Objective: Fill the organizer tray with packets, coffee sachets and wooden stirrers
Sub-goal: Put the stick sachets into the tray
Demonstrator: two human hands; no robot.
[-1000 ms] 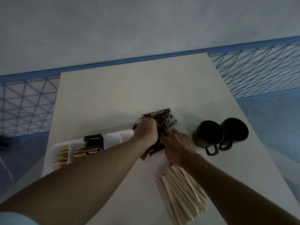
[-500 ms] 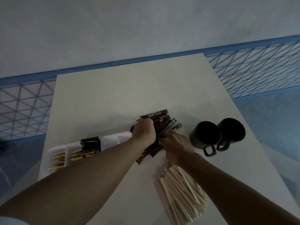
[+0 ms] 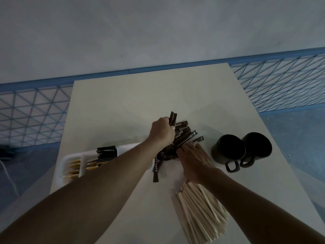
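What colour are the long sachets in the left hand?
Dark brown sachets, white lettering; head view shows them.

Wooden stirrers (image 3: 202, 212), matt table (image 3: 140, 103), seemingly plastic white tray (image 3: 63, 166).

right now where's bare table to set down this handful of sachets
The far half of the table beyond the left hand and coffee sachets is bare. So is the near strip between left forearm and wooden stirrers. Crowded: the middle band of organizer tray, right hand and mugs.
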